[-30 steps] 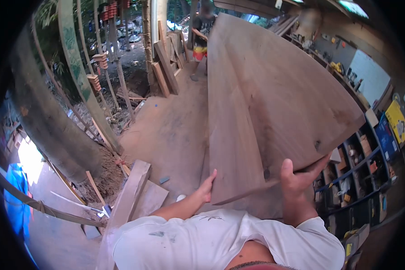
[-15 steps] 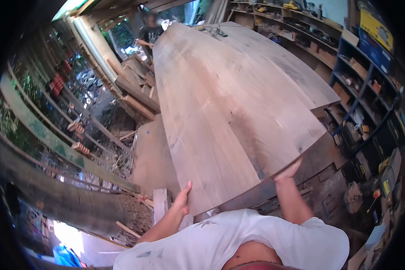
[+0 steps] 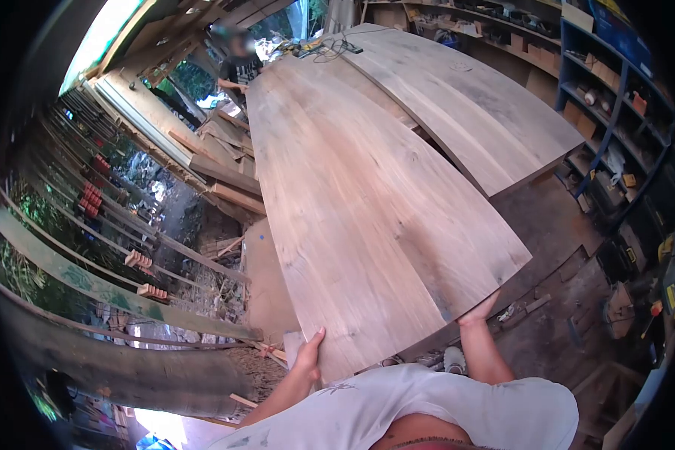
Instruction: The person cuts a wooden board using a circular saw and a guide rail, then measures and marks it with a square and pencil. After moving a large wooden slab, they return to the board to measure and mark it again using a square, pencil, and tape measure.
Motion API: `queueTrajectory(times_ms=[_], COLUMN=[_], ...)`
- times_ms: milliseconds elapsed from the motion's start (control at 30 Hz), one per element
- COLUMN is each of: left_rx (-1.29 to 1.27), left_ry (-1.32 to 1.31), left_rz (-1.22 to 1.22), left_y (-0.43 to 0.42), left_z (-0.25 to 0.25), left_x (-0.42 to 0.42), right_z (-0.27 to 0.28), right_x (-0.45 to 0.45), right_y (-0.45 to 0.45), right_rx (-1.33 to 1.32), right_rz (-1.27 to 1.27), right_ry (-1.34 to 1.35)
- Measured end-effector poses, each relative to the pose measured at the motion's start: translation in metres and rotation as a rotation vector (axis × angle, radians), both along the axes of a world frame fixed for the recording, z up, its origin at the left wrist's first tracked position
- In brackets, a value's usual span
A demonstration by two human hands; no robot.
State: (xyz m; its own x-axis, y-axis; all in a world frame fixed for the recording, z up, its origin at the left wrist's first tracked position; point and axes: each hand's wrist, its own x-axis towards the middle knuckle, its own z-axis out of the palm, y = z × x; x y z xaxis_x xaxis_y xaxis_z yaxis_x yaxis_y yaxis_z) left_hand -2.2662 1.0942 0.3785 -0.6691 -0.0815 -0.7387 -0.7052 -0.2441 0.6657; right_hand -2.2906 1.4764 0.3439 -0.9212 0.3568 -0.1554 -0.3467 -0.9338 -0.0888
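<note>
A long, wide wooden panel [image 3: 352, 217] runs from my body toward the back of the workshop. My left hand [image 3: 308, 355] holds its near left corner, thumb over the top face and the other fingers mostly hidden. Under the near edge, further right, my right hand [image 3: 478, 310] supports the panel from below, its fingertips out of sight. At the far end a person [image 3: 238, 73] stands with a hand near the panel's edge. A second wooden panel [image 3: 465, 105] lies to the right, with a dark gap between the two.
Cables [image 3: 339, 49] lie near the far end of the second panel. Blue shelving [image 3: 615, 112] with tools and boxes stands on the right. Wood offcuts [image 3: 236, 176] are stacked at the left beside a row of long bar clamps [image 3: 139, 259]. My shoe [image 3: 454, 360] shows below the near edge.
The held panel has shifted left and lower relative to the second panel, opening a gap between them. My hands keep their hold. The view has turned slightly left.
</note>
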Motion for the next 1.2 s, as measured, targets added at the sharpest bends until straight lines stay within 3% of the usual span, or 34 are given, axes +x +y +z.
queueTrajectory(times_ms=[133, 200, 367, 633, 933, 1200], left_rx=[-0.037, -0.039, -0.081, -0.093, -0.122, -0.146], left_ry=[-0.006, -0.020, -0.021, 0.010, 0.076, 0.109], left_rz=[0.012, 0.021, 0.038, 0.018, -0.020, -0.045], left_y=[0.010, 0.014, 0.023, 0.031, 0.014, 0.001], left_z=[0.001, 0.001, -0.007, 0.000, -0.014, -0.035], left_x=[-0.010, -0.015, -0.025, -0.033, -0.034, -0.030], right_z=[-0.020, -0.022, -0.058, -0.054, -0.072, -0.077], right_x=[-0.008, -0.012, -0.019, -0.026, -0.013, -0.001], right_y=[0.006, 0.007, 0.010, 0.011, 0.020, 0.026], right_rx=[-0.047, -0.063, -0.087, -0.154, -0.078, 0.161], right_rz=[-0.009, -0.021, -0.028, 0.016, 0.159, 0.233], right_ry=[-0.050, -0.205, -0.206, -0.168, -0.067, -0.317])
